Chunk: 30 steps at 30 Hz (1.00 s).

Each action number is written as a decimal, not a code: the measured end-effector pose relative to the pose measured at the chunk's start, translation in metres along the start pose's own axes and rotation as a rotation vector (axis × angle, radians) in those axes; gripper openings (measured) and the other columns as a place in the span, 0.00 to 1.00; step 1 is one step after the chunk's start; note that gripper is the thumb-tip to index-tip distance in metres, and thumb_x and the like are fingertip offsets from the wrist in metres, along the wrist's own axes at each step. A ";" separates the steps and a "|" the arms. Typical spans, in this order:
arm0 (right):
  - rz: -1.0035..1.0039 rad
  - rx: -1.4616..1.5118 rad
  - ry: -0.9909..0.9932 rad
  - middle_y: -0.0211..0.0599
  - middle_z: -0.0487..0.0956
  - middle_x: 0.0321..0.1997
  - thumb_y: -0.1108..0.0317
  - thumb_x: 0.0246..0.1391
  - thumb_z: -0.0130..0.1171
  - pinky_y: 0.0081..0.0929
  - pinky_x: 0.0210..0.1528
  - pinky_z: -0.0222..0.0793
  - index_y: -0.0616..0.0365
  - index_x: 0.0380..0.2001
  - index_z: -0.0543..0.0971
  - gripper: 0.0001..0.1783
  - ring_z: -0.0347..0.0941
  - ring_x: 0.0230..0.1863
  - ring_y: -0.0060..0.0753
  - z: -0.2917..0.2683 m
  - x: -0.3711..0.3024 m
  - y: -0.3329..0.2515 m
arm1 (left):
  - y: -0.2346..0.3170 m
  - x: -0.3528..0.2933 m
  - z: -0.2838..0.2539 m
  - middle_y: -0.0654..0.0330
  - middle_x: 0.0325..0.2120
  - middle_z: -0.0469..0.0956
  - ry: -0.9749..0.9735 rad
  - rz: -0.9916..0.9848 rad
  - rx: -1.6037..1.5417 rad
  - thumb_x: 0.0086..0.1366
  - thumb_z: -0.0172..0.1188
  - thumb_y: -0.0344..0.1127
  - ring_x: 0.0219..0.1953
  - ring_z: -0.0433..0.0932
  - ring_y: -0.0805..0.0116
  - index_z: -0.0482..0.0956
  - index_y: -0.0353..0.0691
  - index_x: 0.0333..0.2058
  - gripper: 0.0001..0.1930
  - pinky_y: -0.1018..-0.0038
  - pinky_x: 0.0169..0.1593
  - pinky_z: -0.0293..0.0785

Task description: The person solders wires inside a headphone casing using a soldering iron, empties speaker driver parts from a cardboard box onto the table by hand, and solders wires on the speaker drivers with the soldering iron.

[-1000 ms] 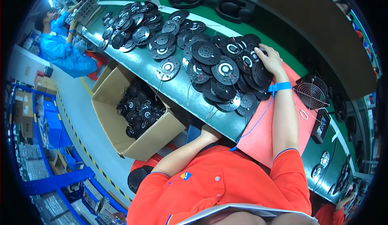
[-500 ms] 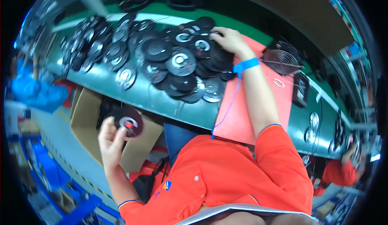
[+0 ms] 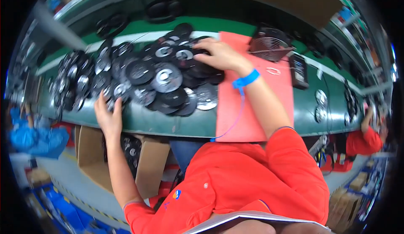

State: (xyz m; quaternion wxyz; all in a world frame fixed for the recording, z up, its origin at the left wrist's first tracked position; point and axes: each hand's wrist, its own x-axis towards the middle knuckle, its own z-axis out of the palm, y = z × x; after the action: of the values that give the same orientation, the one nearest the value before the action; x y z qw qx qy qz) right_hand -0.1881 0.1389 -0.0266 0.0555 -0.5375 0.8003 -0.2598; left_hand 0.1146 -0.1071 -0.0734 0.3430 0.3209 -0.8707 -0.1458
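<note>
Many round black discs with silvery centres point(image 3: 167, 77) lie heaped on the green bench. My left hand point(image 3: 108, 115) reaches the heap's near left edge, thumb and fingers apart around the rim of a shiny disc point(image 3: 120, 89); whether it touches that disc I cannot tell. Over the heap's right side rests my right hand point(image 3: 221, 55), its fingers stretched and the thumb apart, on or just above dark discs. A blue wrist strap point(image 3: 246, 79) with a thin cord circles my right wrist. In front of the bench, an open cardboard box point(image 3: 91, 150) contains more black discs point(image 3: 131, 150).
A pink mat point(image 3: 256, 120) covers the bench right of the heap. On and beside it are a fan with a wire guard point(image 3: 270, 48) and a black box-shaped device point(image 3: 298, 72). Several discs point(image 3: 321, 105) lie farther right. Another person's red sleeve point(image 3: 370, 140) shows at far right.
My left hand has gone from above the cardboard box up to the heap; the dark reddish disc it held is no longer in it. My right hand stays at the heap, with the fingers shifted slightly.
</note>
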 end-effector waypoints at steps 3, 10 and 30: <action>0.007 -0.024 -0.004 0.46 0.71 0.53 0.57 0.53 0.56 0.34 0.56 0.62 0.54 0.49 0.74 0.22 0.66 0.55 0.47 -0.004 0.006 0.004 | 0.010 0.003 -0.005 0.53 0.38 0.70 0.014 0.037 -0.089 0.53 0.65 0.34 0.38 0.71 0.61 0.70 0.35 0.50 0.25 0.71 0.42 0.69; 0.192 0.141 -0.179 0.39 0.70 0.56 0.59 0.53 0.57 0.26 0.57 0.60 0.53 0.50 0.74 0.21 0.65 0.57 0.35 -0.008 0.087 -0.026 | -0.053 -0.033 -0.065 0.61 0.29 0.74 0.385 -0.163 -0.144 0.57 0.59 0.29 0.28 0.72 0.73 0.77 0.36 0.36 0.07 0.79 0.32 0.69; -0.057 -0.438 -0.148 0.45 0.71 0.56 0.60 0.60 0.48 0.26 0.59 0.57 0.60 0.56 0.67 0.23 0.66 0.58 0.36 0.035 0.203 0.104 | -0.251 -0.139 0.097 0.46 0.64 0.40 -0.325 -0.965 0.320 0.42 0.69 0.53 0.66 0.38 0.44 0.45 0.49 0.64 0.54 0.37 0.55 0.54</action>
State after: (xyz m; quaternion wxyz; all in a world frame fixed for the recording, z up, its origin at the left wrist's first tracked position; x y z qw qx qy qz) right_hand -0.3464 -0.0245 -0.0679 -0.0115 -0.5768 0.8158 -0.0415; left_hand 0.2401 -0.2011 -0.3323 0.0445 0.7066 -0.6773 -0.2002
